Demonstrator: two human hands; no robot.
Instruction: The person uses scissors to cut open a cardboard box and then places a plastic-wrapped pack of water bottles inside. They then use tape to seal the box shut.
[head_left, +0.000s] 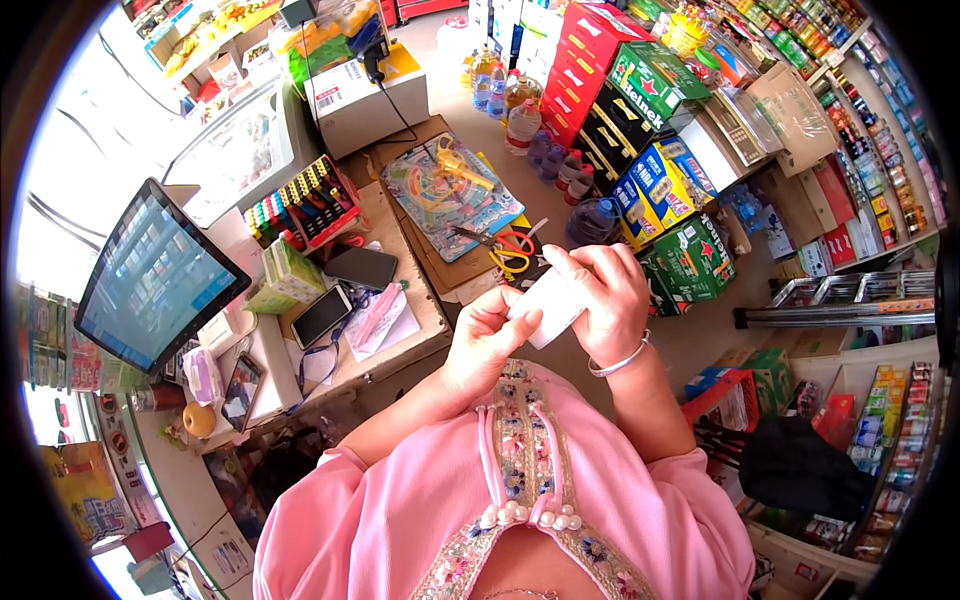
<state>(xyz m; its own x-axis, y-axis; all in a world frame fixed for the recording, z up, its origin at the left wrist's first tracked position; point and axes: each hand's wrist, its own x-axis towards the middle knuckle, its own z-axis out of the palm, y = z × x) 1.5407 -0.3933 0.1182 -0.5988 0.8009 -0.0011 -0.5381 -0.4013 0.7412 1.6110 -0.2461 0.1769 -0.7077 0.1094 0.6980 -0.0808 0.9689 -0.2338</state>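
Observation:
Both hands hold a small white piece (553, 309) in front of my chest; it looks like paper or a thin packet, and its exact kind is unclear. My left hand (491, 337) pinches its near left side with the thumb on top. Across its upper right side lie the fingers of my right hand (606, 296), with a silver bangle on that wrist. Just beyond the hands, scissors with orange and yellow handles (514, 250) rest by the counter's edge. Behind them a yellow toy gun (463, 166) lies on a colourful printed board (427, 199).
A monitor (161, 277), a rack of lighters (304, 202), phones (322, 316) and a lanyard (319, 367) occupy the counter. A barcode scanner (373, 60) sits on a white box (367, 97). Stacked drink cartons (652, 180), bottles (525, 124) and a folded ladder (847, 300) stand on the right.

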